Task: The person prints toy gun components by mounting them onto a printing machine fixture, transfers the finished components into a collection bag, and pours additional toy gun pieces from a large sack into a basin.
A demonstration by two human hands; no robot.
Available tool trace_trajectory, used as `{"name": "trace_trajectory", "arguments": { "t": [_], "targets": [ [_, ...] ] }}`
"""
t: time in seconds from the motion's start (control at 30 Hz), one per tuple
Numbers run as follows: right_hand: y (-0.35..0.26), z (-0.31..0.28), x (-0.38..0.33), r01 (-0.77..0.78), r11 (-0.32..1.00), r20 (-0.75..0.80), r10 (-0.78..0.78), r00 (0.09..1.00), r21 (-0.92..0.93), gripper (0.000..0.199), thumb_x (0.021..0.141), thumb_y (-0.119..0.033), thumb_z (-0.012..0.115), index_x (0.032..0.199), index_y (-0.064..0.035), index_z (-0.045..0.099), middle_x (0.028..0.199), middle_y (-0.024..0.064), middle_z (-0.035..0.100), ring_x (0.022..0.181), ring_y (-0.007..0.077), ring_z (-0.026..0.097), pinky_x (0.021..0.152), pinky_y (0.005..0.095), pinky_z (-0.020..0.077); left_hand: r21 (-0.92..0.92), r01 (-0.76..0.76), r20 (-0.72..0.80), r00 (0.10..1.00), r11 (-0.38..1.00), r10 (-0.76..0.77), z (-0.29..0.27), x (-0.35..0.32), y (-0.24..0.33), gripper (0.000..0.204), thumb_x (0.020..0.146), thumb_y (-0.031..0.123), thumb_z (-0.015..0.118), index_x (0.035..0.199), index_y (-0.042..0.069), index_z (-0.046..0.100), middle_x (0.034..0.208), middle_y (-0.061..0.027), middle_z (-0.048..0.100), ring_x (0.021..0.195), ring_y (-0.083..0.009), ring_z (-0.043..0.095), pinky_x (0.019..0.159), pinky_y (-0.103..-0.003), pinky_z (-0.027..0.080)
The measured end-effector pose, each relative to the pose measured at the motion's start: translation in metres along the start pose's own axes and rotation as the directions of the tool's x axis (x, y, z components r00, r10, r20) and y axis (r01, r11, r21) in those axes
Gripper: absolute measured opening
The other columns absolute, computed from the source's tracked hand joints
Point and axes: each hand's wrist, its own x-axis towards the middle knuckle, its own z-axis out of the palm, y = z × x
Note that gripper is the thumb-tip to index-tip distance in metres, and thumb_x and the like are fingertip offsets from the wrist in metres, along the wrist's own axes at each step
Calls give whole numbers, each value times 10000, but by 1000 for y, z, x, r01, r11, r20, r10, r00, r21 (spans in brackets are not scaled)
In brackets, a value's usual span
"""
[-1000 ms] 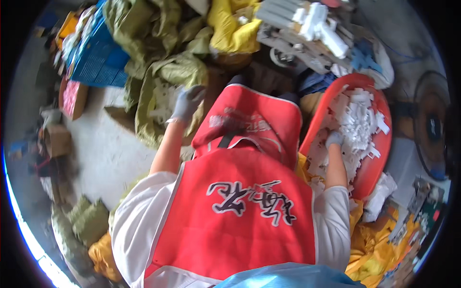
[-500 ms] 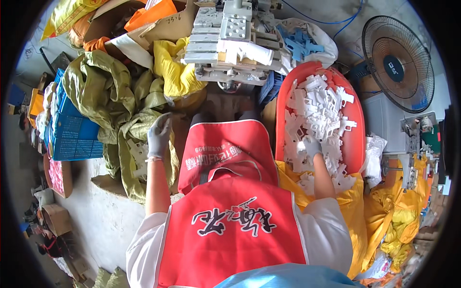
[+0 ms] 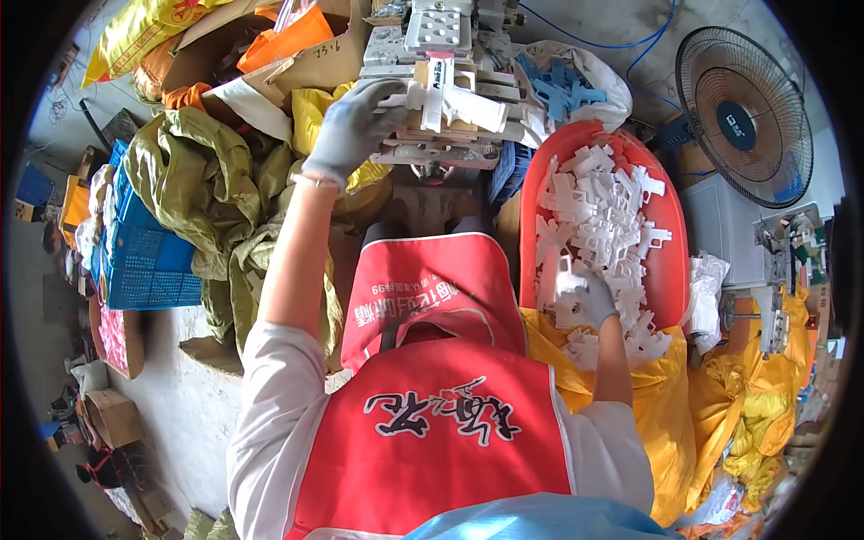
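Left grip can't be told: the gloved left hand (image 3: pixel 349 130), over the green sack (image 3: pixel 245 274) moments ago, is now brought up beside a white pistol-shaped piece (image 3: pixel 477 110) on the machine (image 3: pixel 439 34); rightward, another white piece (image 3: pixel 569 277) is held by the right hand (image 3: pixel 594 297) over the red tub (image 3: pixel 673 261).

"Where could a hand pass from the machine (image 3: pixel 439 32) to the red tub (image 3: pixel 668 256)?"

"Over the apron (image 3: pixel 450 265), between the machine's near edge and the tub's left rim."

"And obstacles?"

"A blue crate (image 3: pixel 512 171) by the machine's near right corner, the left hand (image 3: pixel 354 128) at the near left, the right hand (image 3: pixel 595 300) over the tub's near end, and a white sack (image 3: pixel 609 72) beside its far end."
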Motion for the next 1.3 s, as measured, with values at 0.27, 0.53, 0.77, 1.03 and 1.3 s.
{"name": "trace_trajectory", "arguments": {
  "t": [0.27,0.53,0.77,1.03,1.3],
  "targets": [
    [-113,-71,29,301,555,-407,74,911,775,305,902,-144,574,1204,-106,557,1001,15,563,791,89,536,632,204,446,-105,30,236,972,994,-5,7,30,-8,380,790,146,679,1140,31,583,1007,-137,660,903,-257,652,805,-327,499],
    [-269,-97,117,363,376,-270,-277,922,853,349,891,-94,587,1223,-1,530,1035,59,580,882,108,558,725,225,468,-304,257,-203,923,917,-326,-26,-69,-42,282,837,53,658,1112,12,606,1032,-63,672,910,-116,635,827,-248,492],
    [-302,-106,158,315,638,-53,-395,917,703,274,899,-86,579,1170,-57,611,929,26,625,679,35,542,550,161,425,-454,488,-272,720,745,-638,-71,-200,-65,247,893,73,613,1119,-22,592,1073,-76,641,963,-118,593,889,-252,456],
    [-319,-100,154,337,650,-109,-365,925,681,272,870,-101,612,1139,-69,639,779,-15,609,596,16,499,513,162,406,-510,557,-175,679,656,-713,-51,-216,-62,263,914,55,577,1163,-25,558,1115,-66,609,1027,-123,567,920,-249,445],
    [-308,-92,169,374,631,-80,-443,893,680,303,899,-110,588,1199,-79,605,889,-11,610,598,1,474,522,138,395,-558,497,-179,710,665,-681,-31,-211,-67,260,908,51,579,1154,-33,563,1116,-69,609,1011,-129,561,907,-263,439]
  ]
}}
